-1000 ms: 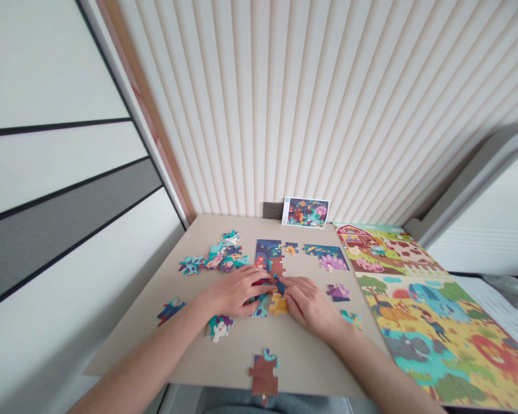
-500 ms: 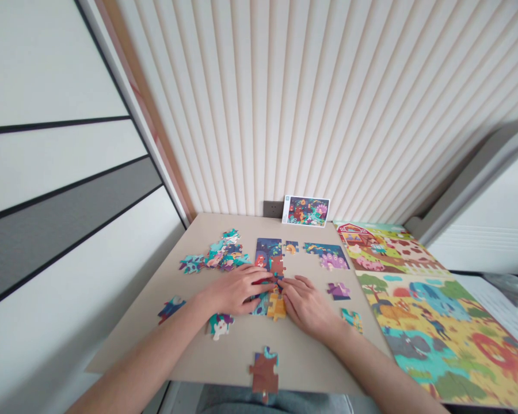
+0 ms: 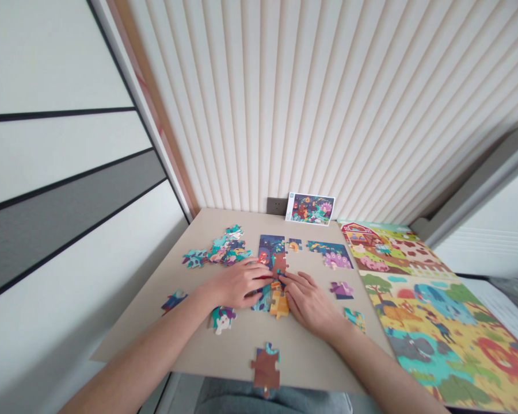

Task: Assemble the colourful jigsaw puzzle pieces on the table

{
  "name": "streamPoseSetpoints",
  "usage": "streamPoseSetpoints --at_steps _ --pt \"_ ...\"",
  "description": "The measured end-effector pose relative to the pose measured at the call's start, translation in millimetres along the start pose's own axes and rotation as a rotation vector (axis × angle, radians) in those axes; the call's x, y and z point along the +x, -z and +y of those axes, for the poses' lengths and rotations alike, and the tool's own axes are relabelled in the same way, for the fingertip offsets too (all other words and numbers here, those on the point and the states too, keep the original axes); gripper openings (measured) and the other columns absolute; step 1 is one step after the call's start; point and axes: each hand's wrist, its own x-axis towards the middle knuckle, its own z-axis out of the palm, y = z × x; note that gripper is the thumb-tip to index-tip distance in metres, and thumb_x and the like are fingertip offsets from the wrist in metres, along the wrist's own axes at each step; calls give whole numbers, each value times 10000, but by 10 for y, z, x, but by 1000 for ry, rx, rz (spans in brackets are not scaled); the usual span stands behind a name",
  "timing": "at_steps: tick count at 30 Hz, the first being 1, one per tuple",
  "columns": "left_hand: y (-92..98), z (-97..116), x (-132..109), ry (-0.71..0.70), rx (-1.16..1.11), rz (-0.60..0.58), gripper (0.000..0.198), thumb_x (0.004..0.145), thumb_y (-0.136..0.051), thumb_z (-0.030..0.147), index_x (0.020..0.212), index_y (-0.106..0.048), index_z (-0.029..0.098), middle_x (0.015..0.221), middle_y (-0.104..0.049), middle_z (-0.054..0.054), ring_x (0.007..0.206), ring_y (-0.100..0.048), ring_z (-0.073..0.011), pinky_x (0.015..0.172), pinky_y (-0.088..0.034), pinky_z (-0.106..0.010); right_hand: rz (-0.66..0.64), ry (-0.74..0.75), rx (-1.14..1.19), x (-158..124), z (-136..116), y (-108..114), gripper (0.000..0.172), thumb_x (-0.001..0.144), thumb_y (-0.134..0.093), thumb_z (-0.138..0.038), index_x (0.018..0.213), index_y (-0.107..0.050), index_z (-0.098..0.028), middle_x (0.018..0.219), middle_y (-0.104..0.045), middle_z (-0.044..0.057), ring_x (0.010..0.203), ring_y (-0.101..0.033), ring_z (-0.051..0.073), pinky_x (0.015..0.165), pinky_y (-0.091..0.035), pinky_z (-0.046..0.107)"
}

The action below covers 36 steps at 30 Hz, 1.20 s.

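My left hand [image 3: 242, 283] lies over the left side of a partly joined puzzle [image 3: 271, 246], fingers stretched out and apart, pressing on its surface. From the other side, my right hand [image 3: 307, 300] touches the puzzle's right edge with extended fingertips, near a small dark blue and orange part. A yellow puzzle piece [image 3: 279, 303] sits at the puzzle's lower end, between the hands. Both hands partly cover the middle of the puzzle, so its joints there are hidden. Toward the table's front edge lies a brown puzzle piece [image 3: 266, 368].
A pile of loose pieces [image 3: 228, 250] lies at the back left. Joined purple-flower pieces [image 3: 334, 256] and a purple piece [image 3: 342, 290] are on the right. A picture card [image 3: 311, 209] leans on the wall. Two finished puzzles [image 3: 440, 322] lie beyond the table's right side.
My right fingertips have shifted slightly at the puzzle's edge, and more orange shows above the yellow piece. My left hand stays nearly in place. The whole view has moved a little.
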Motion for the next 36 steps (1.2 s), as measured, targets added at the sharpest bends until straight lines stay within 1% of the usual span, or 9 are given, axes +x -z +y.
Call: streamPoseSetpoints --at_steps 7,10,15,22,26,28,30,32,36 --pt "-17 -16 -22 -25 -4 2 395 929 -561 246 1319 -622 224 1385 -631 -86 1304 -549 -253 1191 -337 -476 -17 -21 22 -11 18 9 229 1034 -422 -161 1163 -611 -181 1303 -685 132 1306 -580 243 1104 -452 510" --pt "-5 -21 -20 -29 8 10 346 925 -560 237 1255 -663 216 1318 -664 -94 1259 -579 -252 1177 -359 -472 -17 -38 37 -18 25 34 221 1036 -413 -163 1131 -612 -183 1303 -685 135 1305 -584 236 1105 -454 503" --pt "24 -18 -17 -48 20 23 314 916 -579 224 1203 -704 246 1233 -692 -92 1216 -602 -257 1149 -391 -480 -27 -55 78 -26 40 40 266 1042 -403 -178 1229 -591 -184 1326 -674 133 1299 -591 226 1106 -463 495" --pt "9 -30 -41 -48 10 20 372 935 -544 214 1285 -668 242 1299 -681 -99 1245 -603 -258 1153 -380 -490 4 -57 94 -38 51 43 363 1037 -419 -203 1367 -568 -182 1321 -676 147 1293 -599 238 1090 -505 467" --pt "-27 -11 -32 -52 -35 36 521 941 -506 177 1459 -516 224 1370 -650 -94 1283 -597 -229 1196 -343 -481 -2 -68 90 -35 43 49 370 1040 -413 -204 1376 -566 -178 1346 -661 150 1300 -594 237 1099 -501 467" --pt "-37 9 -19 -51 -47 24 565 944 -500 178 1506 -452 201 1423 -609 -104 1325 -566 -225 1218 -317 -476 -14 -74 95 -31 36 53 360 1041 -412 -204 1363 -571 -172 1352 -658 151 1307 -588 235 1104 -497 468" --pt "-43 24 -7 -41 -37 3 557 946 -518 207 1501 -461 209 1480 -554 -111 1371 -522 -243 1228 -296 -493 -14 -74 91 -27 30 57 354 1041 -411 -203 1353 -577 -173 1341 -665 151 1305 -590 239 1104 -495 478" --pt "-49 26 -2 -32 -17 -10 522 944 -542 232 1465 -512 241 1510 -521 -105 1400 -489 -266 1227 -287 -521 -8 -63 82 -26 25 58 351 1039 -412 -202 1345 -583 -180 1327 -674 149 1299 -596 245 1104 -490 495" --pt "-69 0 -16 -32 -8 -3 499 933 -561 215 1430 -555 247 1486 -546 -110 1404 -483 -269 1222 -304 -517 -2 -38 100 -24 4 55 332 1035 -418 -199 1313 -599 -188 1306 -686 143 1287 -604 244 1097 -491 487"
